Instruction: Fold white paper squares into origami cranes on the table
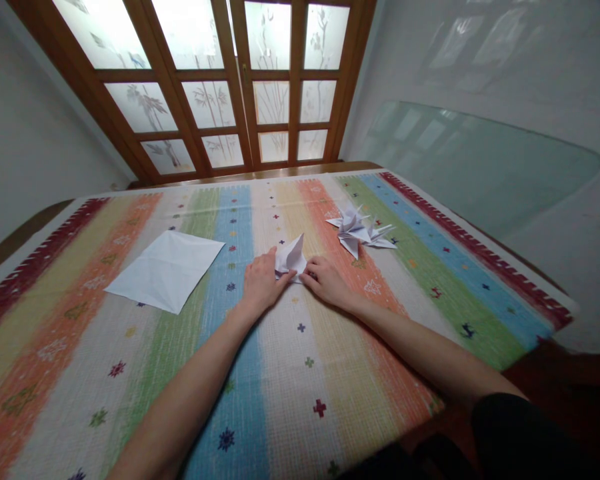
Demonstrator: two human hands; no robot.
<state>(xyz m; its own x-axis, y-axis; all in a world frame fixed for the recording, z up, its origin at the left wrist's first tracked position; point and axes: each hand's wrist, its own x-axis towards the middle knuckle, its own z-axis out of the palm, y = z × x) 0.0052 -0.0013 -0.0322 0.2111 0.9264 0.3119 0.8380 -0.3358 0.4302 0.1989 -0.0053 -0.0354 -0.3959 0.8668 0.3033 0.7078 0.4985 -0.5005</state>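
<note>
Both of my hands meet at a small white piece of folded paper near the middle of the striped tablecloth. My left hand rests on its left side, fingers pressed onto the paper. My right hand pinches its lower right edge, fingers curled. One flap of the paper stands up between the two hands.
A flat creased square sheet of white paper lies to the left. Finished folded paper figures sit to the right behind my hands. A wooden window stands beyond the table's far edge. A glass panel leans against the right wall.
</note>
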